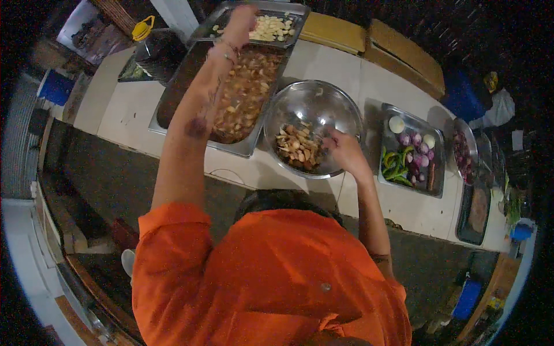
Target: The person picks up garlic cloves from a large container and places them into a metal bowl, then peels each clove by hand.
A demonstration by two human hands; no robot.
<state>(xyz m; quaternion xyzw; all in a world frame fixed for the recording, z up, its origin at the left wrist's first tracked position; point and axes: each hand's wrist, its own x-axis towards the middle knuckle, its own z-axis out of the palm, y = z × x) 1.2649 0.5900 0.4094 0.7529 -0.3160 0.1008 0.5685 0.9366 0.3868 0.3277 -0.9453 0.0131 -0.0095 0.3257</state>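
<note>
My left hand point(242, 20) reaches over a shallow steel tray point(298, 17) of pale peeled garlic cloves point(272, 28). Its fingers are blurred, so whether they hold a clove is unclear. Below my left forearm sits a deep steel pan point(173, 97), where many unpeeled-looking cloves point(246, 95) lie in brownish liquid. To its right stands a round steel bowl point(303, 97) with a heap of garlic skins and scraps point(298, 149) at the bottom. Inside the bowl's right side is my right hand point(346, 151), fingers bent near the heap; any small thing in them is hard to make out.
Right of the bowl, a steel tray point(389, 113) holds onions point(422, 149), green chillies point(396, 166) and a carrot-like root point(431, 175). Further right are a bowl of dark red pieces point(463, 151) and a dark tray point(467, 233). Cardboard boxes point(402, 56) and a yellow-capped jug point(158, 54) stand behind.
</note>
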